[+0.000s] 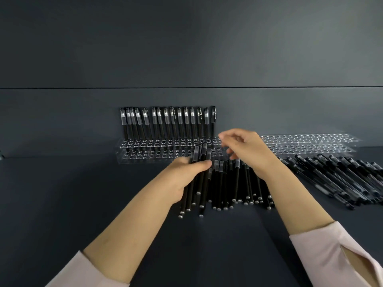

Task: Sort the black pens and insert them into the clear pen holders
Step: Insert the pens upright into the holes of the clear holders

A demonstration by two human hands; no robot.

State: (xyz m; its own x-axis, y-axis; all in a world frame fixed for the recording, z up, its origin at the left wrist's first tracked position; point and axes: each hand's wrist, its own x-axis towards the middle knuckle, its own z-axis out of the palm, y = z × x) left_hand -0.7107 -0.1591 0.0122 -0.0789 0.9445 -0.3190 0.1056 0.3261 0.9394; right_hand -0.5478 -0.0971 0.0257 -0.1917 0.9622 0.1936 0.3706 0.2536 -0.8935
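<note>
Left hand [186,175] grips a bunch of black pens [202,191] in the middle of the frame, just in front of the clear pen holder [145,157].

The right hand [244,150] hangs just right of the bunch with loose fingers. It is blurry but seems to hold nothing. A row of standing pens [167,121] fills the back of the holder, and the front holes look free. To do this well, the right hand should pinch one pen from the bunch, hold it straight up and push it gently into a free hole. More loose pens [234,187] lie on the counter [83,193] below the hands. A second holder [310,149] waits at the right.
</note>
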